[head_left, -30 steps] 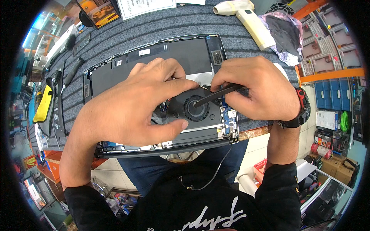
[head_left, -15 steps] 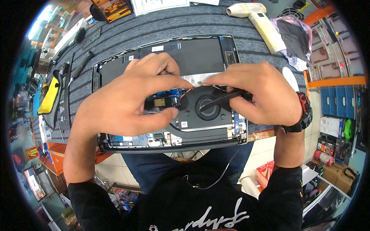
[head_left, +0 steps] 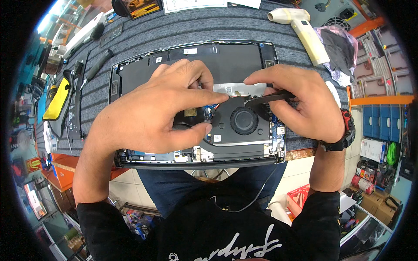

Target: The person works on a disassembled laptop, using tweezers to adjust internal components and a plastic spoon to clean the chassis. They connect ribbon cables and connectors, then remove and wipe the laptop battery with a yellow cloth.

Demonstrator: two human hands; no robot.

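- Tweezer-like black tool (head_left: 272, 98) has shifted from the fan's hub to its upper rim over the last half second, and the right index finger has lifted off the silver strip
- Black shirt (head_left: 191, 239) and dark jeans (head_left: 156, 187) lie nearest, a thin grey cord (head_left: 263, 187) curving over them
- Open laptop base (head_left: 196, 165) lies just beyond the lap, hinge edge toward the person, its inner parts exposed
- Round cooling fan (head_left: 244, 121) sits right of centre in it, thin wires (head_left: 237, 96) along its upper side
- Left hand (head_left: 163, 108) rests over the laptop, thumb and index finger spread apart, the index tip at the wires
- Right hand (head_left: 307, 98) is clamped on the black tool, index finger stretched out free; a black-and-red watch (head_left: 346, 130) circles its wrist
- Silver strip (head_left: 246, 88) and black battery (head_left: 239, 63) fill the laptop's farther part
- Yellow-and-black pouch (head_left: 57, 101) and dark-handled tool (head_left: 99, 64) lie left on the ribbed grey mat (head_left: 174, 31)
- Cream handheld blower (head_left: 305, 37) lies at the far right, beside a crumpled cloth (head_left: 339, 48)
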